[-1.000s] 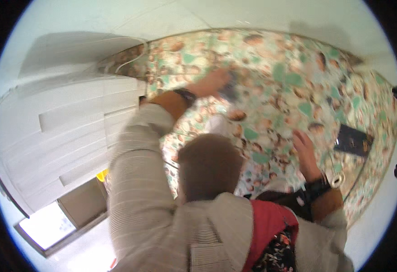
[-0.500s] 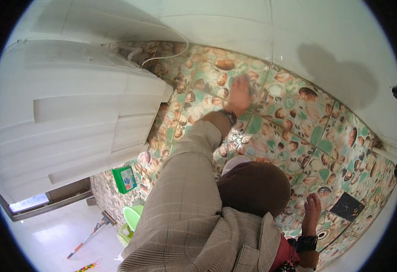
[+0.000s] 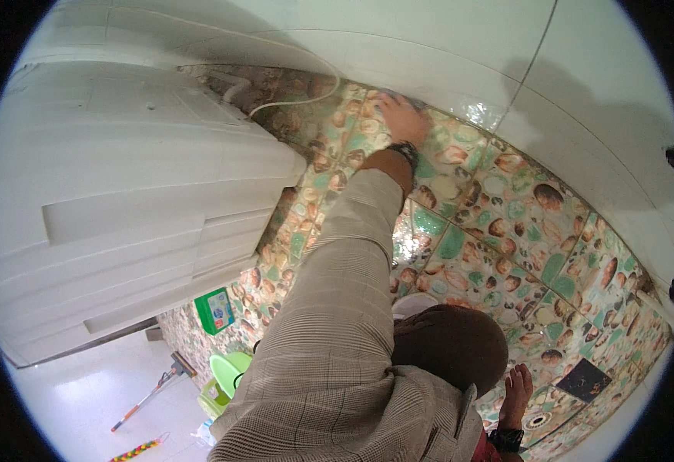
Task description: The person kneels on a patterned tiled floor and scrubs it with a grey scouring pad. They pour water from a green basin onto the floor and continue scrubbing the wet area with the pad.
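Note:
My left arm, in a plaid sleeve, stretches far over a pebble-patterned tiled floor (image 3: 448, 269). At its end my left hand (image 3: 404, 123) presses down with bent fingers where the floor meets the pale wall (image 3: 444, 46). A dark patch shows under and beside the fingers; what it is I cannot make out. A dark band circles that wrist. At the lower right my right hand (image 3: 516, 391) has its fingers stretched out and holds nothing visible, near a round drain (image 3: 537, 421). Between the arms is a brown rounded shape (image 3: 452, 343), like a covered knee.
A large white ribbed appliance (image 3: 160, 177) fills the left, with a pale hose (image 3: 329, 94) behind it. Below it are a green box (image 3: 214, 310), a light green basin (image 3: 230, 368) and a long-handled floor tool (image 3: 150, 394). A black square (image 3: 583, 380) lies at the right.
My left hand has moved farther away, up to the wall's foot. My right hand appears lower and slightly left. The whole view has shifted a little.

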### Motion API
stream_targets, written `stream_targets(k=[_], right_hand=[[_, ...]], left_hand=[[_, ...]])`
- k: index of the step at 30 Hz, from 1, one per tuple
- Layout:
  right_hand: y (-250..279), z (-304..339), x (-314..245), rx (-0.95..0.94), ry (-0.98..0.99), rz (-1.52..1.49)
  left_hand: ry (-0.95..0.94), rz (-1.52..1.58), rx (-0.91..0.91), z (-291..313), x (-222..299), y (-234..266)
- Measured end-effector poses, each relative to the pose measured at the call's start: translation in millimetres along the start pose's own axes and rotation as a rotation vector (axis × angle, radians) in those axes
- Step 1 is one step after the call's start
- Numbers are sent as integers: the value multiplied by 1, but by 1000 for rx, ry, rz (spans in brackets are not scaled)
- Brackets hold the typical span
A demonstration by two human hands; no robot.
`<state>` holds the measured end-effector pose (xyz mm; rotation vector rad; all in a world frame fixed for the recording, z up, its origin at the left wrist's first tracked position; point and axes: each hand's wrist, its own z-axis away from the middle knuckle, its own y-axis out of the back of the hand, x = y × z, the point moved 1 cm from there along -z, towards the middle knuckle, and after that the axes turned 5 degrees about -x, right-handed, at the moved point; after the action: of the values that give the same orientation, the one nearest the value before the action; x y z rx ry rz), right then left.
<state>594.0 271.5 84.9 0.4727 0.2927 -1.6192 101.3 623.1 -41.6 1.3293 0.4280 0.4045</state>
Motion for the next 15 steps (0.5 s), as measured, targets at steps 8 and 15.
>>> stream_targets(k=[8,15], right_hand=[[-31,-12,-20,-123,127,30],[-24,-4,-20,-50,70,98]], left_hand=[[-846,-222,-132,123,116,-15],[-511,-152,67,48,10,-15]])
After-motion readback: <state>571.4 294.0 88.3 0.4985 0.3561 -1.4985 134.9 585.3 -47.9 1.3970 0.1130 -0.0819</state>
